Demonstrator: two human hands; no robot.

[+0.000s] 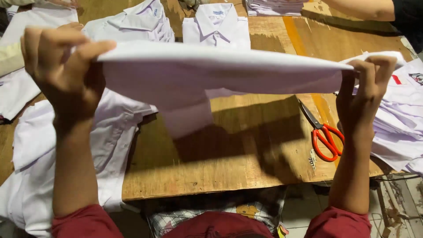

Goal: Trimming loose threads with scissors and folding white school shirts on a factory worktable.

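Note:
I hold a white shirt (207, 72) stretched flat in the air above the wooden table (246, 145). My left hand (59, 70) pinches its left edge, thumb on top. At the garment's right edge my right hand (365, 94) grips with the fingers curled over. Part of the fabric hangs down in the middle. Both sleeves on my arms are dark red.
Red-handled scissors (324, 134) lie on the table near my right wrist. A folded white shirt (217, 24) and another (132, 22) lie at the far side. Loose white garments pile at the left (110, 141) and right (401, 119). Another person's arm (359, 9) reaches in at top right.

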